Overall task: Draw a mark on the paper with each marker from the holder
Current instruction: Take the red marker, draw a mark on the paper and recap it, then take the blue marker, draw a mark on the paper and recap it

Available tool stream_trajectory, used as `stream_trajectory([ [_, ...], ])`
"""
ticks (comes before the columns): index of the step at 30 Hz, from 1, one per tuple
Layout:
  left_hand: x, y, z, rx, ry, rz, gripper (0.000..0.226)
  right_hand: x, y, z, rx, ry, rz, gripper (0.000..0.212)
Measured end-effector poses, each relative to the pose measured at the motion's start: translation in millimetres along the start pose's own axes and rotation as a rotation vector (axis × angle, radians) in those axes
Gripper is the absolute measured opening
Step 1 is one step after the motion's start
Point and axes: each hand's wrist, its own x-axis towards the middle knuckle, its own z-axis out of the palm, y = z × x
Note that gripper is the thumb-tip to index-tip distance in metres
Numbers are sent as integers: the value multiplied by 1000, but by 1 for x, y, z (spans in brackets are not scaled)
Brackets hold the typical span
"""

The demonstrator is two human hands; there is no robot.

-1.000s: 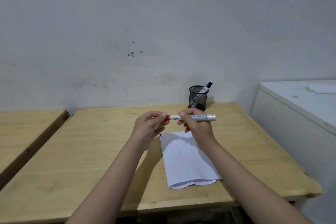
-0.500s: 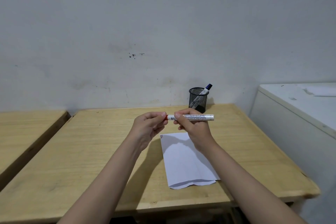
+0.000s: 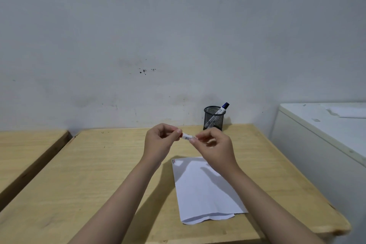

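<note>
Both hands hold a white marker (image 3: pixel 187 136) above the table, over the paper's far edge. My left hand (image 3: pixel 159 142) pinches its red-capped end. My right hand (image 3: pixel 214 147) grips the barrel, which is mostly hidden behind the fingers. The white paper (image 3: pixel 204 190) lies on the wooden table (image 3: pixel 99 174) below, with small red and dark marks at its top left corner. A black mesh holder (image 3: pixel 213 118) stands at the table's back edge with a blue-capped marker (image 3: pixel 222 108) leaning in it.
A second wooden table (image 3: pixel 25 150) sits to the left across a narrow gap. A white cabinet (image 3: pixel 324 136) stands on the right, close to the table. A grey wall rises right behind the holder.
The marker has turned from level and sideways to pointing away, so less of its barrel shows. My right hand has shifted along it, and both hands rose slightly.
</note>
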Motion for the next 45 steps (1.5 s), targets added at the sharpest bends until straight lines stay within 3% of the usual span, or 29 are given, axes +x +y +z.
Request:
stream_trajectory([
  [3,4,4,10,-2,-39,19,12,16,6,-11,-259,-95,-198,22],
  [7,16,11,27,2,-87,51,14,33,13,-21,-320,-138,-312,23],
  [10,33,12,41,-22,-102,59,21,50,16,-33,-379,-140,-362,35],
  [14,67,-1,62,108,-34,91,24,88,19,-57,-288,77,-261,50],
  [18,98,-26,82,297,-29,131,25,134,27,-73,-171,371,-183,43],
  [22,123,-47,103,497,-87,202,29,166,46,-70,-152,472,-112,40],
  [26,141,-59,121,640,-179,289,35,178,79,-58,-252,388,0,39],
  [30,155,-66,132,685,-193,235,34,177,107,-48,-371,313,125,37],
  [37,157,-78,139,605,-70,147,44,175,138,-46,-502,280,196,16],
  [41,159,-80,141,586,-54,132,45,188,136,-52,-663,288,221,27],
  [45,158,-80,141,594,-43,144,44,210,130,-54,-868,143,360,33],
])
